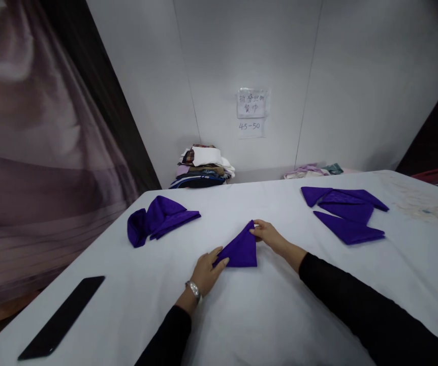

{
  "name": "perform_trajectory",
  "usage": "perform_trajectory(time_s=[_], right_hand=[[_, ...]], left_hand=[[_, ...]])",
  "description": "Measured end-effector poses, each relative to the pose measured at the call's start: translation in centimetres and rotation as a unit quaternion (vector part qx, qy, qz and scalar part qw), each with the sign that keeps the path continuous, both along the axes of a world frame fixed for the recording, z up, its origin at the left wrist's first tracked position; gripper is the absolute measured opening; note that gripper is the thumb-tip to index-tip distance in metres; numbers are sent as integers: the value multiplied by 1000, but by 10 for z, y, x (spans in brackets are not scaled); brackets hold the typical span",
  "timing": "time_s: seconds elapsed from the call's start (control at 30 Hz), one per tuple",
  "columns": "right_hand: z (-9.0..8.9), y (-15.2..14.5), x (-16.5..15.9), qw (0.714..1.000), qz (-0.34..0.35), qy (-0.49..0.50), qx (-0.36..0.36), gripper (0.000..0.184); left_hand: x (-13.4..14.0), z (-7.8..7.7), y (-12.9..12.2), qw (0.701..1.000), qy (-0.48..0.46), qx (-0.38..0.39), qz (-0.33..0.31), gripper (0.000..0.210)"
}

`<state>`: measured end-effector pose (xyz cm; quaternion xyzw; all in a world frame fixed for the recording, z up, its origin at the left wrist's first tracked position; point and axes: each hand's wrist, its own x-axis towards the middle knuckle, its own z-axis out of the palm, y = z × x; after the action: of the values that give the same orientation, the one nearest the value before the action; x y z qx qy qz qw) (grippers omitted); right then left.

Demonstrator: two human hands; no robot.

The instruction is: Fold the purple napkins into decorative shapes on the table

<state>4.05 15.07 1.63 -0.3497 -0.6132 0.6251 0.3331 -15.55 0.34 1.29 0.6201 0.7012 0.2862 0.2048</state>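
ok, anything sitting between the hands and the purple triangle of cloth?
Nothing visible. The left hand is on the left corner of the purple triangle, the right hand pinches its top corner. The left purple bundle, right purple bundle and black slab lie apart from them.

Pretty basic look tbh: plain black fabric sleeves and a shiny silver-coloured metal band around the left wrist.

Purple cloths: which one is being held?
The middle cloth, roughly triangular: left hand and right hand hold its corners. The left group and right group lie untouched.
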Motion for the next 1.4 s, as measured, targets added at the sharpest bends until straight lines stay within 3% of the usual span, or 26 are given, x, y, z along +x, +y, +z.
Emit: perform_trajectory(time_s=[0.17, 0.4, 0.63, 1.03, 1.4], right_hand=[[-25, 25, -14, 994, -59, -76, 54, 34], [-43, 35, -18, 974, -86, -160, 135, 41], [-39, 35, -20, 952, -95, -225, 184, 42], [-27, 34, -19, 918, -74, -326, 214, 41], [-24, 38, -20, 888, -59, -387, 243, 35]], left_hand=[[5, -15, 12, 995, -5, 22, 100, 44], [5, -29, 20, 989, 56, 59, 121, 36], [5, -32, 22, 981, 107, 109, 122, 33], [6, -28, 21, 981, 150, 72, 103, 34], [6, -26, 19, 978, 150, 59, 134, 32]])
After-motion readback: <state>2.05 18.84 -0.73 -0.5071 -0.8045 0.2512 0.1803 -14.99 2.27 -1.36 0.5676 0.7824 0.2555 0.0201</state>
